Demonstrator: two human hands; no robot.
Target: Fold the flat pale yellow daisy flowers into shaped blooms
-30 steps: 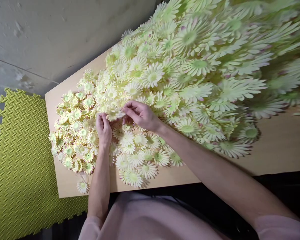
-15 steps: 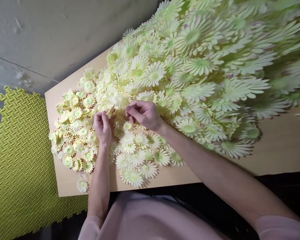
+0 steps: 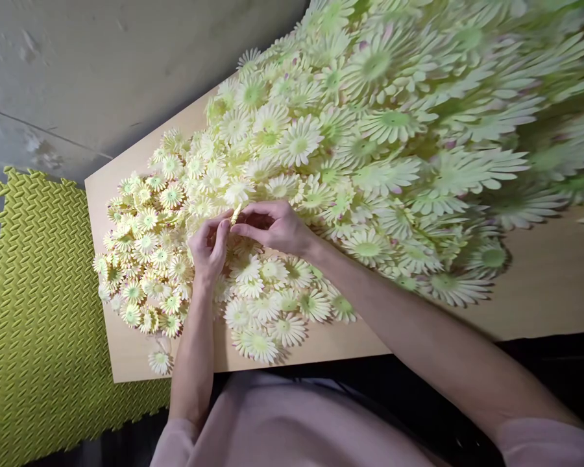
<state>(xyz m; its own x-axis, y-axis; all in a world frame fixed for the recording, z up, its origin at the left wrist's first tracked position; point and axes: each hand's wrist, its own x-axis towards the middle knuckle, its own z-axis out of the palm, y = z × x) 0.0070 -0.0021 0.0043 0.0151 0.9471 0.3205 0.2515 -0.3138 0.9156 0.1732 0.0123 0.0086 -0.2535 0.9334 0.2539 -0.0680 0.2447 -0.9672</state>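
A large heap of pale yellow-green paper daisies [image 3: 350,130] covers a light wooden table [image 3: 549,285]. My left hand [image 3: 207,250] and my right hand [image 3: 272,227] meet over the heap's near left part. Their fingertips pinch one small folded daisy piece [image 3: 235,213] between them, held just above the flowers. Both hands are closed in a pinch. Flat daisies [image 3: 267,311] lie under and around my wrists.
A green interlocking foam mat [image 3: 34,311] lies on the floor to the left of the table. Grey concrete floor [image 3: 102,71] shows beyond it. The table's bare wood shows at the right and along the near edge. My pink-sleeved arms reach in from below.
My hands have drawn closer together and lifted slightly; the flower that was spread between them is now pinched up narrow at the fingertips.
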